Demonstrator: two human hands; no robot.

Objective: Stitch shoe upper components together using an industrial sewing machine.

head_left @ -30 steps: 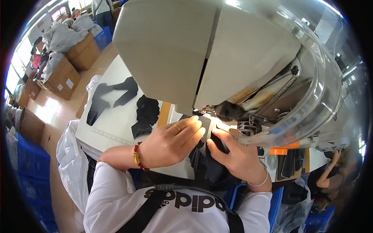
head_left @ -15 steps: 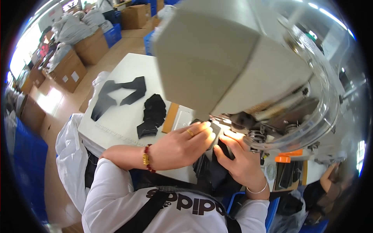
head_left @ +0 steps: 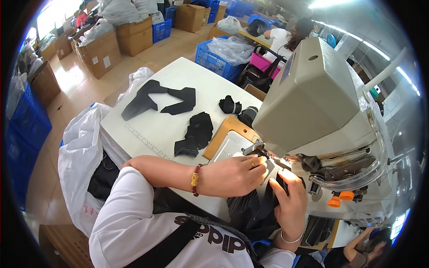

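Observation:
Under the head of a beige sewing machine (head_left: 308, 102), both my hands are at the lit stitching spot. My left hand (head_left: 237, 176), with a ring and a beaded bracelet, has its fingers closed and pressed on a small dark fabric piece (head_left: 269, 166). My right hand (head_left: 290, 201) is just right of it, thumb and fingers closed round black fabric (head_left: 263, 205) that hangs down over the table edge. Loose threads trail from this fabric. The needle is hidden from me.
Left on the white table (head_left: 167, 129) lie black cut pieces (head_left: 178, 100) and a fanned black stack (head_left: 196, 134). Black bundles (head_left: 230, 106) are further back. A white plastic bag (head_left: 82, 156) hangs at the left. Beyond are cartons (head_left: 100, 51), blue crates (head_left: 219, 56) and another person (head_left: 281, 42).
My view has swung, so the machine head appears further right and the black bundles have come into sight. Both hands stay at the fabric under the machine.

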